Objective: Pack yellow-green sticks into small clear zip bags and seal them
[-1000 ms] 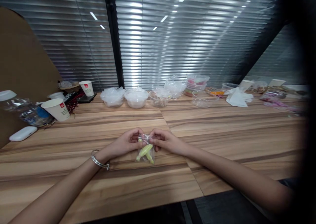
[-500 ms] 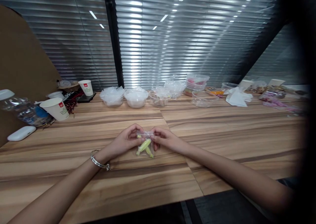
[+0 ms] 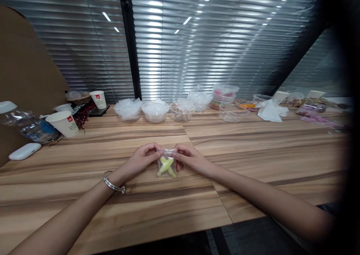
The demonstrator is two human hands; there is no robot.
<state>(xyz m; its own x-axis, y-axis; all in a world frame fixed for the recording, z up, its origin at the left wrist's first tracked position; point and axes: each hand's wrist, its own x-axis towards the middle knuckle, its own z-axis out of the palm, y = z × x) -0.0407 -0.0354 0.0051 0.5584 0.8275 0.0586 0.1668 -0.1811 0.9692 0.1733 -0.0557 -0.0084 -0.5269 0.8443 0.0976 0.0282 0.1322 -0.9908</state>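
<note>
Between my hands is a small clear plastic bag (image 3: 162,164) with yellow-green pieces (image 3: 167,165) inside, crossed like an X. My left hand (image 3: 146,157), with a silver bangle (image 3: 114,184) at its wrist, pinches the bag's upper left corner between thumb and finger. At the upper right corner, my right hand (image 3: 189,158) grips it the same way, its other fingers curled behind. The bag is held at the middle of the wood-grain table (image 3: 118,213); whether its lower edge touches the surface I cannot tell.
Plastic bowls (image 3: 155,112) holding bags line the back, beside an open clear container (image 3: 233,113) and stacked tubs (image 3: 224,93). White tissues (image 3: 271,110) lie at right. Paper cups (image 3: 63,123), a bottle (image 3: 30,127) and a white case (image 3: 25,151) stand at left. Blinds (image 3: 180,41) rise behind.
My left thumb has slid up toward the bag's top edge, and the left fingers sit slightly nearer the corner. The bag has shifted a little to the right, and its pieces have turned slightly.
</note>
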